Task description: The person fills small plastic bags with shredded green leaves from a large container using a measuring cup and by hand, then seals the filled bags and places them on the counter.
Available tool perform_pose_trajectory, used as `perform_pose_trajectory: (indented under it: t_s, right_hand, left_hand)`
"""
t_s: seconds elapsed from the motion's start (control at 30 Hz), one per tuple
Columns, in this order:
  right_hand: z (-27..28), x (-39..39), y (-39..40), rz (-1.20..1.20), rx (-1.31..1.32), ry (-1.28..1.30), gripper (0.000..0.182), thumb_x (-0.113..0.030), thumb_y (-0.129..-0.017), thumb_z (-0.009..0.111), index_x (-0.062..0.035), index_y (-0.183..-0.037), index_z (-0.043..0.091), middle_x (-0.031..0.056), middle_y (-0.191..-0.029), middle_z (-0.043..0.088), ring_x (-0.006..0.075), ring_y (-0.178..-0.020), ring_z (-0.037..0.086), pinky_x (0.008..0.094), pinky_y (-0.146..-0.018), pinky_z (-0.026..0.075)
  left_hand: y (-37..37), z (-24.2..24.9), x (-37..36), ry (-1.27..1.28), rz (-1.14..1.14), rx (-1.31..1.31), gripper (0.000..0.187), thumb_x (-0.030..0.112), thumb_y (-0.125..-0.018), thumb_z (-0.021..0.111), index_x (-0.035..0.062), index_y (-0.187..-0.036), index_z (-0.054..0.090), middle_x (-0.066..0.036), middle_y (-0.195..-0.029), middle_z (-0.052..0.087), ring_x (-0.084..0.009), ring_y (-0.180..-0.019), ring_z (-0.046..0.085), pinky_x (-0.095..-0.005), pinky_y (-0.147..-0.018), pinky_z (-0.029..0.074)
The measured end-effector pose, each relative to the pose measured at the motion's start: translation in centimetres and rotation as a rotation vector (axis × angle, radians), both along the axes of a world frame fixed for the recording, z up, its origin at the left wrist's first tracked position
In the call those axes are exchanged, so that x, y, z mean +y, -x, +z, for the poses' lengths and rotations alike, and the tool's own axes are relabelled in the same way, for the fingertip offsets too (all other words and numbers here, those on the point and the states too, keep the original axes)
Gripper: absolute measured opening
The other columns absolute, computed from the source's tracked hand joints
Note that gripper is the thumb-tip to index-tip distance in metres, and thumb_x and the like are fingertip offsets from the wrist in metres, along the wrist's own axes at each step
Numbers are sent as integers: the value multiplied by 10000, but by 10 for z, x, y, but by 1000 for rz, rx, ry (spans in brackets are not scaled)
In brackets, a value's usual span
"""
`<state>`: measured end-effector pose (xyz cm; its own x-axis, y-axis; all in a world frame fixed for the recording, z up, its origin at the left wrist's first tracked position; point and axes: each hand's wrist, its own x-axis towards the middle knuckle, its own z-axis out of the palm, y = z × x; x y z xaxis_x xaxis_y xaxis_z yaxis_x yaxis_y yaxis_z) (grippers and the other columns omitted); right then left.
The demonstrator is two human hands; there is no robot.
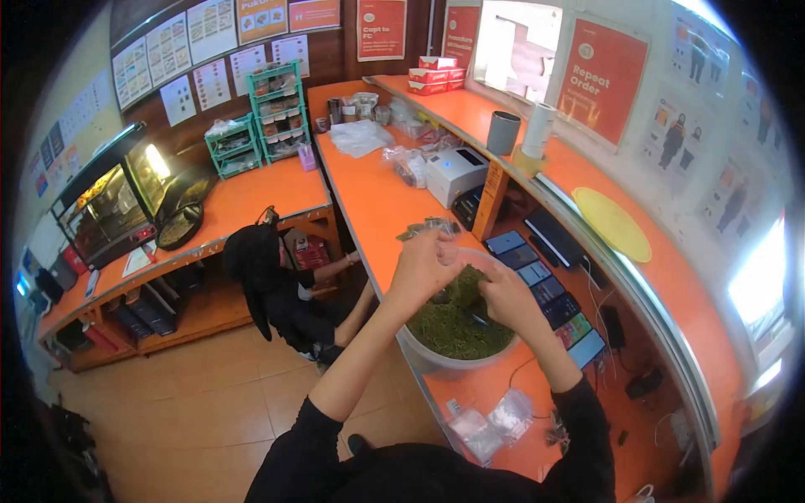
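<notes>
A round translucent plastic tub [457,362] stands on the orange counter, holding a heap of dark green chopped herb [444,329]. Over the tub, my left hand [425,267] is closed with fingers pinched at the top of a small clear bag with green herb [466,289] in it. My right hand [508,295] pinches the other side of this bag. Part of the bag is hidden by my fingers. A shiny utensil [480,319] sticks out of the herb below my right hand. Behind my left hand lie small packets [428,226] with green contents.
Clear plastic bags [495,426] lie on the counter nearest me. Several phones [541,281] line its right side, beneath a raised shelf. A white printer [455,174] stands farther back. At left, a person in black [281,285] crouches beside the counter.
</notes>
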<state>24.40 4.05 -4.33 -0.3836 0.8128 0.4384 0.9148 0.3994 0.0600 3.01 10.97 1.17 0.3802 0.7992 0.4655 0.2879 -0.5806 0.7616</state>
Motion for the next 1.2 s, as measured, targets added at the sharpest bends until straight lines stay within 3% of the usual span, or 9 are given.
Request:
perform_pose_trajectory:
  t_s: [0.03, 0.07, 0.13, 0.17, 0.27, 0.47, 0.6, 0.93, 1.2]
  right_hand:
    - [19, -8, 5, -34, 15, 56, 221, -90, -723, 697, -31, -936, 710, 140, -992, 607, 310, -1009, 579, 388, -818, 450]
    - [38, -18, 14, -20, 14, 56, 221, -90, -723, 697, -31, -936, 710, 140, -992, 607, 310, -1009, 579, 388, -818, 450]
    - [73, -35, 38, 40, 206, -183, 414, -155, -717, 746, -91, -1122, 685, 106, -960, 617, 277, -1020, 576, 357, -863, 425]
    - [81, -41, 47, 30, 327, -70, 549, -179, -702, 794, -139, -1226, 636, 69, -1077, 648, 267, -1017, 590, 310, -897, 395]
    - [66, -36, 60, -24, 488, -111, 412, -178, -736, 794, -116, -1128, 683, 44, -1029, 685, 262, -975, 622, 321, -873, 423]
    - [49, -46, 54, 70, 1046, -129, 88, -55, -806, 726, -32, -889, 709, 69, -826, 693, 189, -766, 662, 296, -707, 487]
    - [57, -64, 61, 93, 1034, -115, 59, -25, -812, 706, -14, -867, 687, 66, -806, 669, 138, -751, 641, 273, -684, 490]
    - [52, -103, 68, 91, 861, -316, 103, -44, -739, 723, -40, -818, 657, 67, -779, 635, 215, -730, 639, 325, -667, 513]
    - [39, -167, 45, -26, 964, -245, 164, -77, -724, 750, -31, -823, 627, 61, -772, 613, 201, -698, 624, 328, -644, 501]
  left_hand:
    - [3, -1, 1, -2, 14, -5, 527, 269, -706, 821, -32, -1101, 647, -153, -856, 705, -265, -865, 696, -361, -773, 544]
    - [5, -3, 2, 30, -17, 26, 540, 297, -707, 831, -30, -1098, 653, -138, -859, 707, -231, -842, 688, -348, -756, 539]
    - [10, -2, -2, 62, -40, 68, 554, 325, -708, 842, -28, -1095, 659, -124, -862, 709, -197, -819, 680, -335, -739, 534]
    - [11, 5, -12, 100, -107, 25, 562, 347, -706, 851, -24, -1083, 663, -108, -850, 704, -174, -793, 665, -327, -722, 528]
    - [3, 0, -26, 136, -190, -25, 580, 380, -687, 887, -16, -1052, 670, -68, -832, 687, -110, -735, 619, -267, -684, 502]
    - [13, -4, -50, 326, -309, -435, 234, 110, -840, 788, -18, -991, 663, -29, -855, 674, -83, -788, 642, -231, -704, 528]
    - [19, -1, -69, 383, -301, -497, 95, 10, -865, 725, -16, -936, 669, -37, -817, 681, -87, -749, 648, -237, -690, 538]
    - [13, -3, -108, 344, -251, -443, 47, 7, -769, 740, -8, -805, 715, -45, -737, 682, -106, -668, 631, -235, -619, 508]
    - [-22, -18, -136, 425, -496, -459, 80, -84, -761, 734, -31, -796, 685, -69, -717, 668, -99, -615, 607, -228, -575, 497]
